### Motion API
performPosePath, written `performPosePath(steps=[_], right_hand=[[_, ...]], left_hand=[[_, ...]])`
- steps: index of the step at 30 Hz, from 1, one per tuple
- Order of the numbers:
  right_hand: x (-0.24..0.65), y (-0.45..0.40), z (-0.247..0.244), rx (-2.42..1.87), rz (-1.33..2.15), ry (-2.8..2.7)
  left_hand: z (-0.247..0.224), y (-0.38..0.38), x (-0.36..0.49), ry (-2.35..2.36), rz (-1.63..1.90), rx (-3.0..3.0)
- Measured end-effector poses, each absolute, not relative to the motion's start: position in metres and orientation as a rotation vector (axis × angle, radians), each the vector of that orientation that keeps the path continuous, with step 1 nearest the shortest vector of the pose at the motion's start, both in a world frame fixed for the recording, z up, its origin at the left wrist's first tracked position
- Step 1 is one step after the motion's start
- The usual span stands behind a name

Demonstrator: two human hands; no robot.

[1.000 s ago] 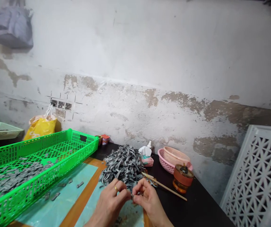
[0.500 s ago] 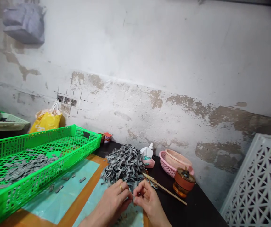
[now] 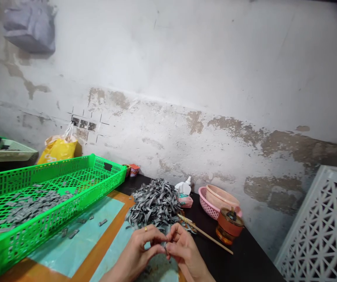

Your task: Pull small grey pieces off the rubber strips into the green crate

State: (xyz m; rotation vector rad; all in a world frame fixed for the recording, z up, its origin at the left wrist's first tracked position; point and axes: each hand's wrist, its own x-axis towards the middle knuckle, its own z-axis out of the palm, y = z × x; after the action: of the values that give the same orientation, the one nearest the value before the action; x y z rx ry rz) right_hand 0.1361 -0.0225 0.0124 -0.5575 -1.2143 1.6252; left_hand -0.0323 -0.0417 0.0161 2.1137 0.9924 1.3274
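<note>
My left hand [image 3: 141,250], with a gold ring, has its thumb and fingertips pinched at a small grey strip [image 3: 164,244]. Meeting it there, my right hand [image 3: 184,250] is closed on the same strip, most of which the fingers hide. Just beyond both hands lies a tangled heap of grey strips [image 3: 156,201]. To the left, a long green crate [image 3: 77,203] holds many short flat grey pieces [image 3: 36,207]. Several more such pieces [image 3: 73,234] lie on the light blue sheet [image 3: 65,254] beside the crate.
A thin wooden stick [image 3: 209,234] lies right of the heap. Behind it stand pink baskets [image 3: 208,205], an amber jar [image 3: 229,225], a white bottle [image 3: 184,186] and a tissue pack [image 3: 186,201]. A yellow bag [image 3: 58,150] and pale tray [image 3: 9,150] are far left; a white lattice panel [image 3: 323,231] leans right.
My left hand has turned, its thumb and forefinger now arched with a gap between them. My right fingers have closed in against the left fingertips. The surroundings look the same.
</note>
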Motion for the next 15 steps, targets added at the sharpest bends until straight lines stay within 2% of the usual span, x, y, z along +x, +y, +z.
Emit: performPosePath(steps=[6, 15], right_hand=[[0.1401, -0.0213, 0.009, -0.547, 1.732, -1.185], [0.1371, -0.0219, 0.009, -0.545, 1.707, -1.193]], left_hand=[[0.0189, -0.0439, -0.0314, 1.025, 1.332, 2.059], [0.0197, -0.0457, -0.0293, 1.038, 1.353, 2.007]])
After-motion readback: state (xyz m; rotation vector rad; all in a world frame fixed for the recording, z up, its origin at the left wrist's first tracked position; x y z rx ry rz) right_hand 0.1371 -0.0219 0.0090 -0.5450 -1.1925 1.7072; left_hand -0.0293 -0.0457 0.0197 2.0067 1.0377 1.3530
